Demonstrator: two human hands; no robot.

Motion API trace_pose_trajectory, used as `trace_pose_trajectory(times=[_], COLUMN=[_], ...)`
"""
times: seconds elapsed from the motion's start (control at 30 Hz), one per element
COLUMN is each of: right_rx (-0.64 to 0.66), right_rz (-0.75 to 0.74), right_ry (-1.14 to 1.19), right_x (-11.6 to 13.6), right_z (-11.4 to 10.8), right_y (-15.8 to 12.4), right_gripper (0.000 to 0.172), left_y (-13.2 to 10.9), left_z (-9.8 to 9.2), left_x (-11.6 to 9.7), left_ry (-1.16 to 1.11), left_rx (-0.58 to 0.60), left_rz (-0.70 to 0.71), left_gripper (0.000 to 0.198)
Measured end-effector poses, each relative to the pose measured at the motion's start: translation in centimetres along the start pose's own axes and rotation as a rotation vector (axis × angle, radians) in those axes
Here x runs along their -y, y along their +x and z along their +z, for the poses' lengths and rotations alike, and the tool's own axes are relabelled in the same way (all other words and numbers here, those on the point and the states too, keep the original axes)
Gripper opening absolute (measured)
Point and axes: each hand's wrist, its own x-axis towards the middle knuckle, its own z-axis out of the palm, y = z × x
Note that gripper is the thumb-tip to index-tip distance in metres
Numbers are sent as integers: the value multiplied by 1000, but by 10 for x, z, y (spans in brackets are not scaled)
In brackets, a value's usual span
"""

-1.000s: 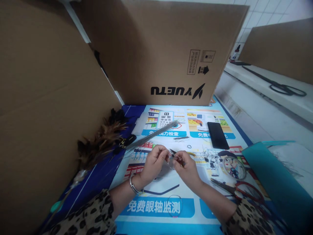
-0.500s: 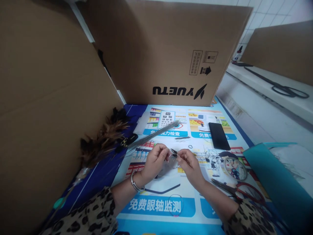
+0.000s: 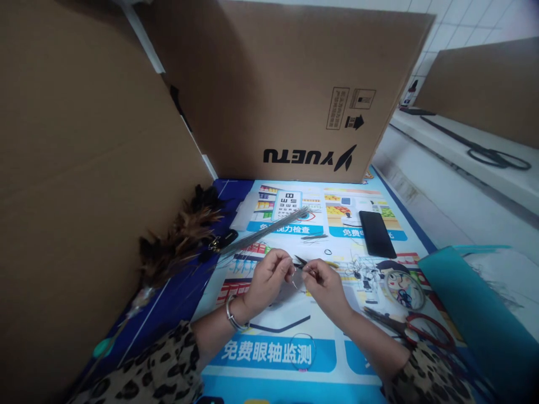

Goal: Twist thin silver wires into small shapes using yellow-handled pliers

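Observation:
Over the middle of the table my left hand (image 3: 272, 276) is closed, thumb and forefinger pinching a thin wire (image 3: 295, 279). Close beside it, my right hand (image 3: 325, 282) also pinches this wire, its fingers curled. Dark tips of small pliers (image 3: 300, 261) show between the hands, and a yellow handle peeks out behind the right fingers; whether the pliers are held or lie on the table I cannot tell. Beyond the hands lie a bundle of straight wires (image 3: 273, 226), a few short wire pieces (image 3: 315, 237) and a small dark ring (image 3: 328, 252). Nearer me rests a thin wire loop (image 3: 303, 353).
To the right are a black phone (image 3: 377, 234), tangled wire bits (image 3: 362, 269), a round clear dish (image 3: 405, 290), red-handled scissors (image 3: 429, 331) and a teal case (image 3: 475, 314). Brown feathers (image 3: 177, 233) lie left. Cardboard walls (image 3: 295, 84) stand behind and left.
The right fingers have curled in and turned slightly, showing more of the pliers behind them. The wire between the hands has shifted. The left hand stays almost in place.

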Motion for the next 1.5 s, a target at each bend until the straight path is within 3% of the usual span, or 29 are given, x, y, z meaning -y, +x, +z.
trace_pose_trajectory(times=[0.23,0.6,0.97,1.2,1.5], right_rx=[-63,42,47,16,3], right_rz=[-30,-61,-39,-66,-134], right_ry=[-170,-47,-23,-88,-183], right_x=[-5,4,3,0,-4], right_z=[2,-1,0,-3,-1], right_y=[-1,0,3,0,0], right_gripper=[3,10,2,7,5], left_y=[-2,0,-1,0,1], left_z=[-2,-2,-1,-1,2], left_x=[3,3,2,0,-4], left_ry=[52,35,69,82,-91], left_rx=[15,28,61,76,103], left_rz=[14,-4,-35,-30,-128], left_gripper=[14,16,16,18,19])
